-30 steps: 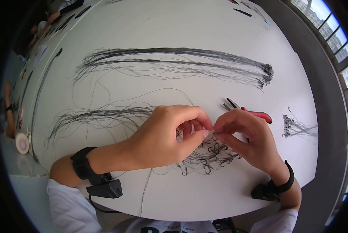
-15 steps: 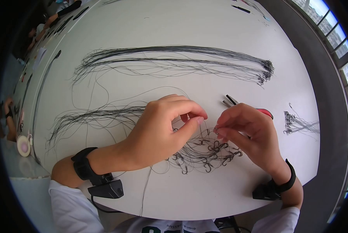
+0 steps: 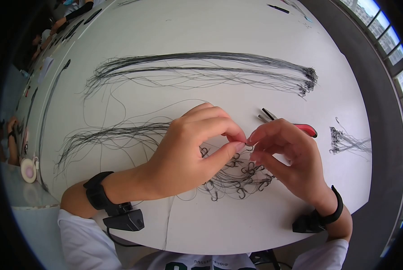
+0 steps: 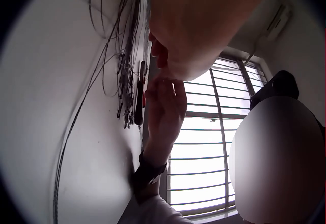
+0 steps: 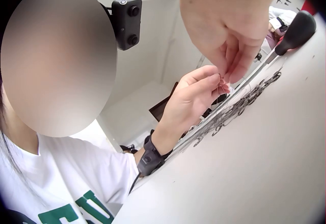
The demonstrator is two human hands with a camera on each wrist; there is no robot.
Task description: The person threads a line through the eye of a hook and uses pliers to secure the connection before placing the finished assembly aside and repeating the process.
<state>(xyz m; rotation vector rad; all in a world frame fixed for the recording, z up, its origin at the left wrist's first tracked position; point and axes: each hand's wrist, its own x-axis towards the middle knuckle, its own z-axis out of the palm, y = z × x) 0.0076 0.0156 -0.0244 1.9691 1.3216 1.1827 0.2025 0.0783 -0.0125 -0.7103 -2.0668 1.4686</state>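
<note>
My left hand (image 3: pixel 241 142) and right hand (image 3: pixel 252 145) meet fingertip to fingertip just above a heap of dark hooks on thin lines (image 3: pixel 242 180). Each hand pinches the same thin line (image 5: pixel 222 84) between thumb and forefinger; whether a hook hangs on it is too small to tell. In the right wrist view the right hand (image 5: pixel 229 76) comes down from above onto the left hand (image 5: pixel 196 94), with the hooks (image 5: pixel 234 109) below on the white table (image 3: pixel 210 225). In the left wrist view the left hand (image 4: pixel 160 63) is close up, the right hand (image 4: pixel 163 107) beyond it.
Red-handled pliers (image 3: pixel 300 128) lie just behind the right hand. A long bundle of lines (image 3: pixel 201 67) stretches across the far table, another bundle (image 3: pixel 107 135) lies to the left, and a small one (image 3: pixel 345 144) to the right. The table's near edge (image 3: pixel 201 252) is close to my body.
Half a second ago the two hands were a little apart; now their fingertips have come together again over the hook heap, as they were a second ago.
</note>
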